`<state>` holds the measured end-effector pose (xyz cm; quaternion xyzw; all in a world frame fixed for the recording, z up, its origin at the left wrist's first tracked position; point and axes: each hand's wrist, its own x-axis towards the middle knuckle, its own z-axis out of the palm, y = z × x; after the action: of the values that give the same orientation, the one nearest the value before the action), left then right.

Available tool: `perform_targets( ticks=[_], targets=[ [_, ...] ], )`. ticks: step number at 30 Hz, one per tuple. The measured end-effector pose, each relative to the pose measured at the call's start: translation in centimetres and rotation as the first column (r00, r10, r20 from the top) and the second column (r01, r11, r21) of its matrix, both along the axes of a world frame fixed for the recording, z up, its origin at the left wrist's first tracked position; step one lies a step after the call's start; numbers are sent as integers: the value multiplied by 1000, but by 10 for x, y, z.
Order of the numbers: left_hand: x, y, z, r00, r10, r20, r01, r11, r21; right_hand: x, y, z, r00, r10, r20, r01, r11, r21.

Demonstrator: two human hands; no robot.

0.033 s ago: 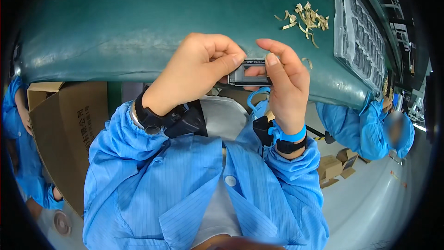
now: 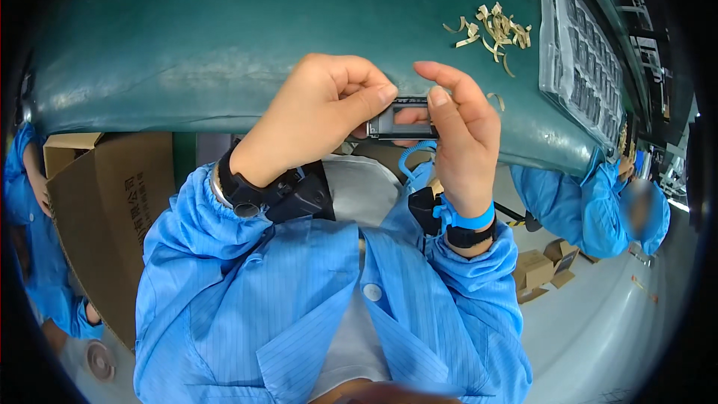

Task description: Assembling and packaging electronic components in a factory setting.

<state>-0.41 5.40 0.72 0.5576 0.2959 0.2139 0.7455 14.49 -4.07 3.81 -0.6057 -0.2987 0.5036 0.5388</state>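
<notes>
Left hand (image 2: 327, 105) and right hand (image 2: 468, 131) hold one dark frame (image 2: 384, 123); from it, one curled-strip heap (image 2: 501, 28) at half past one, one tray (image 2: 585, 60) toward two o'clock.

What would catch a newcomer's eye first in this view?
Probably the small dark frame at the centre, held between the left hand and the right hand at the near edge of the green table. Next, the bright blue wristband on the right wrist, then the curled tan strips scattered on the table at upper right, beside a pale tray of dark parts.
</notes>
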Motion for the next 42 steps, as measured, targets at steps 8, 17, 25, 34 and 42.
perform_targets(
  ticks=[8,17,25,34,42],
  targets=[
    [2,-7,2,998,50,-46,-48,998,48,-2,0,-2,997,-25,-69,27,999,26],
    [1,-11,3,995,78,-70,-65,983,174,-2,-1,-4,998,-23,-61,22,1000,-13],
    [4,-5,8,999,-19,-30,19,1000,3,-5,-1,-1,999,-39,-25,40,999,19],
    [3,-6,5,996,-34,88,39,997,-62,-7,-2,-5,998,-56,-39,57,998,32],
    [-7,-1,0,991,-38,130,80,940,-332,-4,-3,3,995,-81,58,80,997,13]
  ],
)
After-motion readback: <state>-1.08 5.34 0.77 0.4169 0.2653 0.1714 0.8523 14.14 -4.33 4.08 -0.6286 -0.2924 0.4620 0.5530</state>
